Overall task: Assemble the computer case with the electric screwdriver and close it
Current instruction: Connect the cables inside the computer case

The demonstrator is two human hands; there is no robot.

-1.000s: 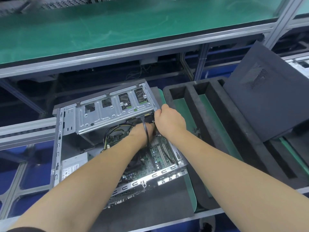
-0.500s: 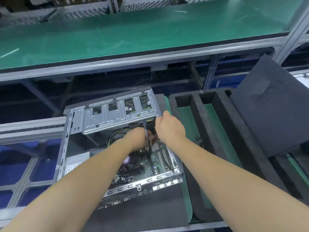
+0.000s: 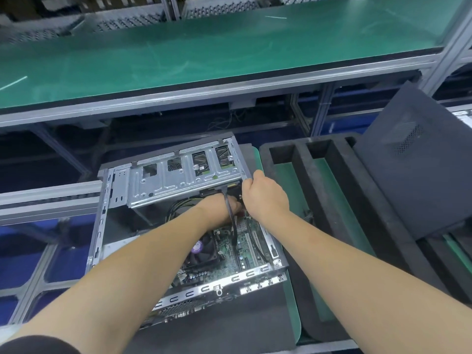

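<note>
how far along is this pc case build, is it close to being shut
Not close. Already fitted: the motherboard and fan sit inside the open case. In hand: the right hand grips the corner of the drive cage, while the left hand reaches beneath it by a black cable. Left: the side panel leans on the foam tray, unfitted; no screwdriver is visible.

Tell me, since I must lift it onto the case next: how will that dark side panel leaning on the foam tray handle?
The side panel looks like thin flat sheet, so probably stiff but light. Leaning tilted on the foam tray, it may slide or tip if nudged. Its vent holes suggest metal; edges could be sharp.
</note>
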